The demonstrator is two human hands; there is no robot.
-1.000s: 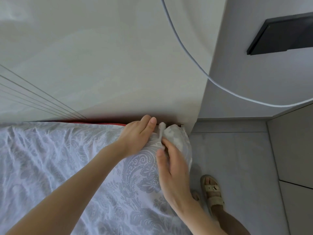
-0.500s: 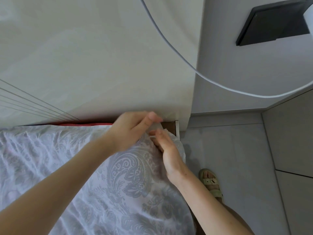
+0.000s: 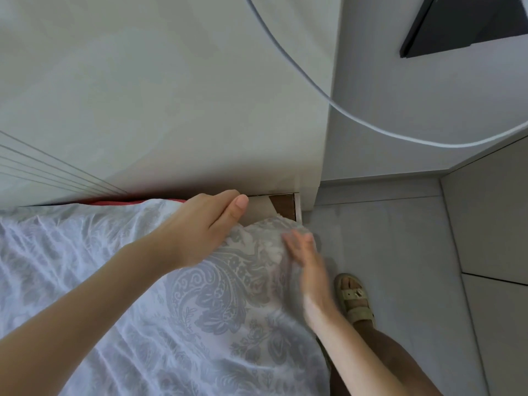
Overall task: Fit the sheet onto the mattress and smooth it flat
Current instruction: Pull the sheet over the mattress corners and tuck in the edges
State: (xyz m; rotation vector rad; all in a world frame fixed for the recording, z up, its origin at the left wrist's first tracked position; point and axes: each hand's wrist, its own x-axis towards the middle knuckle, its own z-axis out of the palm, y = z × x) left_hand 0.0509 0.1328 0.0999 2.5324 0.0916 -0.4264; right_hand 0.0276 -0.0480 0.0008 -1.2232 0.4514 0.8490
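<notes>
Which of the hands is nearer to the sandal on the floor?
Right. The right hand touches the sheet corner beside the sandal; the left hand is farther away, near the wall.

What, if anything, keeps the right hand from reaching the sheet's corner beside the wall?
Probably nothing, so yes: the right hand, though blurred, lies with straight fingers against the sheet at that corner, and the left hand rests to the side, off its path.

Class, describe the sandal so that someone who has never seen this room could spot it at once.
Start at the big patterned sheet. On the grey floor beside its right edge, just past the right hand, stands the sandal. Nothing else there is beige, with straps and a buckle.
</notes>
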